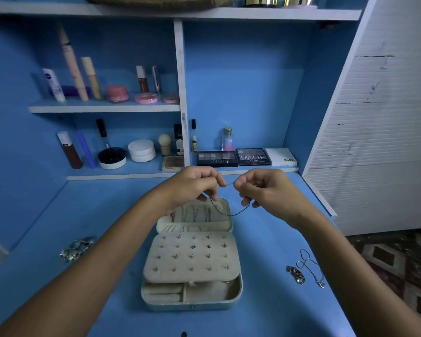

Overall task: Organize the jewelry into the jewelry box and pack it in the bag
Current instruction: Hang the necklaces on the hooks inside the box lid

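Left hand (pixel 192 184) and right hand (pixel 260 188) each pinch an end of the beaded necklace (pixel 229 213) above the jewelry box (pixel 192 261); it seems light, limp, tangle-prone; best held near the clasp

Matt velvety cloth lining in the jewelry box (pixel 192 257), tiny metal studs (pixel 192 246), smooth painted tabletop (pixel 265 239).

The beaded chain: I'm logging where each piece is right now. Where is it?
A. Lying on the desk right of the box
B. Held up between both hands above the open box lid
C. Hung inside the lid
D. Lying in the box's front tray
B: the left hand and right hand each pinch an end of the beaded chain, which sags between them over the jewelry box lid.
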